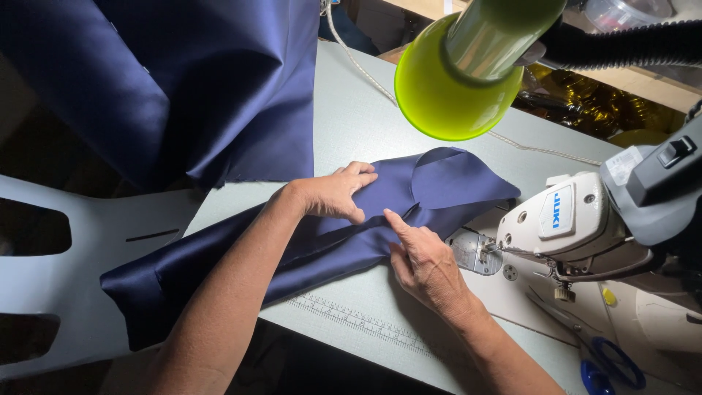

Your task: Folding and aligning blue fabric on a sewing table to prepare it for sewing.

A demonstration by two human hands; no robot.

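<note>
Now your left hand [333,194] lies spread flat on the navy satin piece [307,238] and your right hand [424,263] presses its fold with fingertips, just beside the sewing machine [563,223]. Draped across the table [358,117] and over its near-left edge, the satin looks soft and slippery; hold it flat near the fold.

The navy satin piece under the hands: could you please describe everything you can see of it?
The navy satin piece is glossy, folded and long, lying diagonally across the pale green table, its rounded end beside the sewing machine. The left hand presses it flat; the right hand pins its lower edge with the forefinger.
</note>
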